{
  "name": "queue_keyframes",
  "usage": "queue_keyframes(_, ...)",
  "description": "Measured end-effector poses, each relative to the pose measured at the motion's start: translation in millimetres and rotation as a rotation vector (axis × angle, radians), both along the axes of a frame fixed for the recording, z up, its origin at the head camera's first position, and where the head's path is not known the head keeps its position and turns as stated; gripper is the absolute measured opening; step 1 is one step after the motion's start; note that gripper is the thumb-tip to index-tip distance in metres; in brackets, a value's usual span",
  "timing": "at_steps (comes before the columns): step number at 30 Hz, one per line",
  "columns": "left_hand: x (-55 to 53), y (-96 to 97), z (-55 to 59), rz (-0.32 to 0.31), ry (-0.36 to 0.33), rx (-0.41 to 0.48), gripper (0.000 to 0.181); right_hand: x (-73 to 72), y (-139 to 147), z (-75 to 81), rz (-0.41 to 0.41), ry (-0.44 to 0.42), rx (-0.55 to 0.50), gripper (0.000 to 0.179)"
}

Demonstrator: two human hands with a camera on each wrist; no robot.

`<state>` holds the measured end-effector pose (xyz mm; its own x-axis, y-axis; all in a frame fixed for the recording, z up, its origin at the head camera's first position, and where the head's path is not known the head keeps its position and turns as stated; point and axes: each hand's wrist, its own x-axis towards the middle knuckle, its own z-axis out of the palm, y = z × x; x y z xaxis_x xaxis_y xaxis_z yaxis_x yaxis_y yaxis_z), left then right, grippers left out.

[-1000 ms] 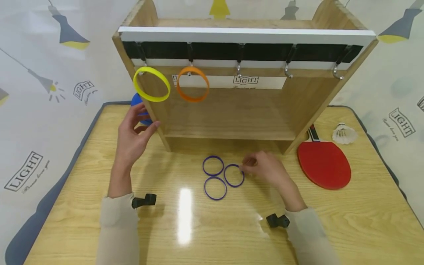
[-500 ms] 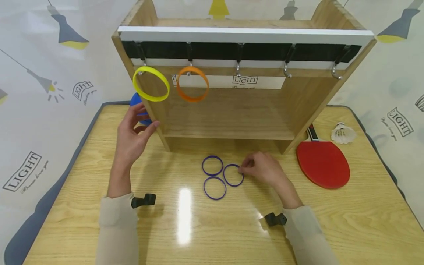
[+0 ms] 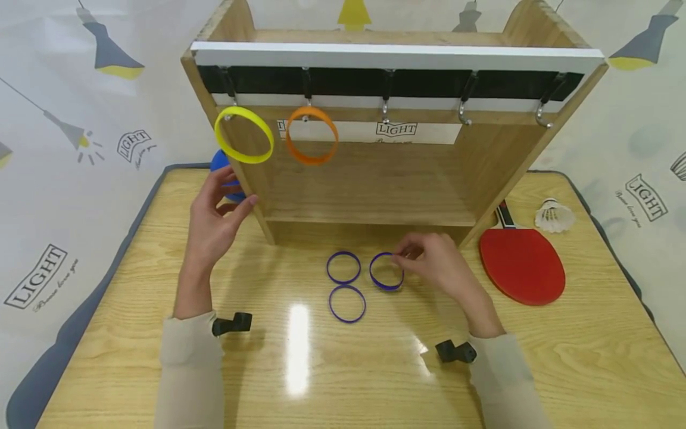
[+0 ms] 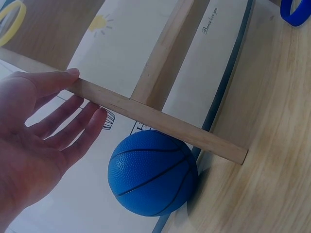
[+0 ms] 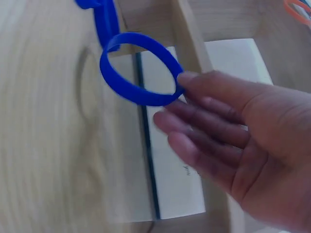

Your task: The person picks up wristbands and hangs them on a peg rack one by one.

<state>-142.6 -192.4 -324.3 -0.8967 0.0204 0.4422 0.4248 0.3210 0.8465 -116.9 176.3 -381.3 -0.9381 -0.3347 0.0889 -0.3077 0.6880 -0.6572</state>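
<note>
My right hand (image 3: 436,262) pinches a blue silicone wristband (image 5: 131,94) by its rim between thumb and fingers, tilted up just over the table. In the head view two more blue wristbands, one farther back (image 3: 343,267) and one nearer (image 3: 347,304), lie flat to its left. My left hand (image 3: 214,208) grips the front edge of the wooden shelf's left side panel (image 4: 160,124), thumb on one side and fingers on the other. A yellow wristband (image 3: 243,135) and an orange wristband (image 3: 312,136) hang on the two leftmost hooks of the shelf.
Three hooks to the right, including a middle hook (image 3: 386,110), hold nothing. A blue ball (image 4: 153,172) sits beside the shelf's left panel. Right of the shelf lie a red table tennis paddle (image 3: 522,265) and a shuttlecock (image 3: 554,215) on the wooden table (image 3: 241,381).
My right hand has taken hold of the rightmost blue wristband and raised it slightly, back and to the right, off the table. The left hand stays on the shelf panel.
</note>
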Motion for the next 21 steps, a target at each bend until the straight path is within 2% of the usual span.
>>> queue_keyframes(4, 0.3, 0.6, 1.1, 0.001, 0.003, 0.0, 0.051, 2.7, 1, 9.7, 0.046, 0.098, 0.019, 0.013)
queue_keyframes(6, 0.5, 0.7, 1.2, 0.002, 0.003, -0.003, 0.051, 3.9, 0, 12.3, 0.063, 0.114, 0.045, 0.017)
queue_keyframes(11, 0.3, -0.2, -0.1, 0.0, -0.001, -0.001, 0.05, 5.8, -3, 12.9, 0.106, 0.086, 0.102, 0.022)
queue_keyframes(21, -1.3, -1.2, -2.1, -0.003, -0.004, 0.001, 0.051, 5.7, -2, 7.3, 0.158, 0.062, 0.183, 0.019)
